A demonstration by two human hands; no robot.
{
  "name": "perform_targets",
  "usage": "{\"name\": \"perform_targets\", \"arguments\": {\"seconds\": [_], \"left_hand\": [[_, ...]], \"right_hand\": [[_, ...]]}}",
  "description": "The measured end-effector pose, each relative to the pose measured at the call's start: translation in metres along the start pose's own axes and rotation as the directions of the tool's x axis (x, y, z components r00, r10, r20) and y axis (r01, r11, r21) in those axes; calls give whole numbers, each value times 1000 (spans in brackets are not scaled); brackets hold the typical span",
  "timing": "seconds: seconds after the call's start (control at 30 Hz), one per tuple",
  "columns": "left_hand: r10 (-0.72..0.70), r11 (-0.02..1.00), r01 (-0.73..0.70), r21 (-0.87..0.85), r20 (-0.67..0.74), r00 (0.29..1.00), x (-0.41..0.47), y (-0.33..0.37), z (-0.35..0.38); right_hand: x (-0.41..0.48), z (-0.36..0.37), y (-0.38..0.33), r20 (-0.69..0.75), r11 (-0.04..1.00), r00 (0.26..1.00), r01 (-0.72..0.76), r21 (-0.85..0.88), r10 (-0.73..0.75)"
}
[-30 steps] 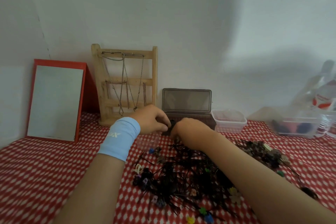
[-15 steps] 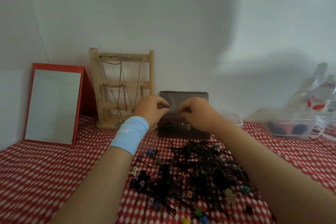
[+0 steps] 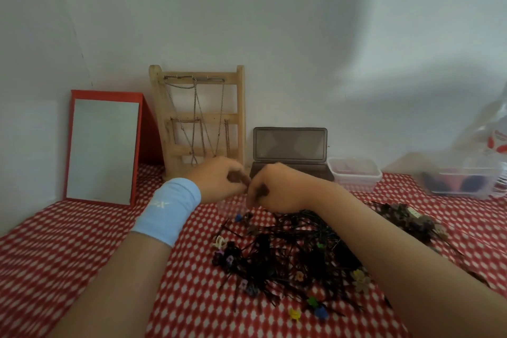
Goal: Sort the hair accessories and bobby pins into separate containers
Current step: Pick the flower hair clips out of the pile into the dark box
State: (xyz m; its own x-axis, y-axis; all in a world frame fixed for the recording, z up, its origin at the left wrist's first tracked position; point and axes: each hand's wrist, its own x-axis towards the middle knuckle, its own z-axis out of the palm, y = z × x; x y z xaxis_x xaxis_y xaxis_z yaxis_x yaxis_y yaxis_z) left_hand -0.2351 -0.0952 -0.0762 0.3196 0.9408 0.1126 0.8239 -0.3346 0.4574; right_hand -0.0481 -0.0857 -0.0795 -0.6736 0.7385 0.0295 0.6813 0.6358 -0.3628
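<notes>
I lower both curled hands, left hand and right hand, from the open grey plastic case toward the tangled black bobby-pin pile; whether anything is pinched, I cannot tell.

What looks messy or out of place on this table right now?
The tangled heap of bobby pins and small coloured clips lies loose on the checked cloth, unsorted. A second dark clump sits apart at the right. Nothing looks spilled or broken.
</notes>
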Motion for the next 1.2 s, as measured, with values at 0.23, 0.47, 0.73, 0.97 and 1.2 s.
{"name": "perform_targets", "arguments": {"seconds": [0.23,0.47,0.73,0.97,1.2], "left_hand": [[-171,983,138,120,333,927,-43,-13,-7],[-155,988,142,66,291,944,-55,-14,13],[-139,965,176,-192,192,971,-57,-8,1],[-112,990,130,-50,267,957,-53,1,12],[-121,987,82,137,307,944,-50,8,23]], "right_hand": [[6,22,-12,48,991,998,-44,-123,50],[1,33,-4,-1,989,995,-101,-112,102],[-10,25,2,-47,992,991,-126,15,127],[-15,25,3,0,993,993,-118,9,118],[-18,31,4,-20,988,991,-127,88,129]]}}
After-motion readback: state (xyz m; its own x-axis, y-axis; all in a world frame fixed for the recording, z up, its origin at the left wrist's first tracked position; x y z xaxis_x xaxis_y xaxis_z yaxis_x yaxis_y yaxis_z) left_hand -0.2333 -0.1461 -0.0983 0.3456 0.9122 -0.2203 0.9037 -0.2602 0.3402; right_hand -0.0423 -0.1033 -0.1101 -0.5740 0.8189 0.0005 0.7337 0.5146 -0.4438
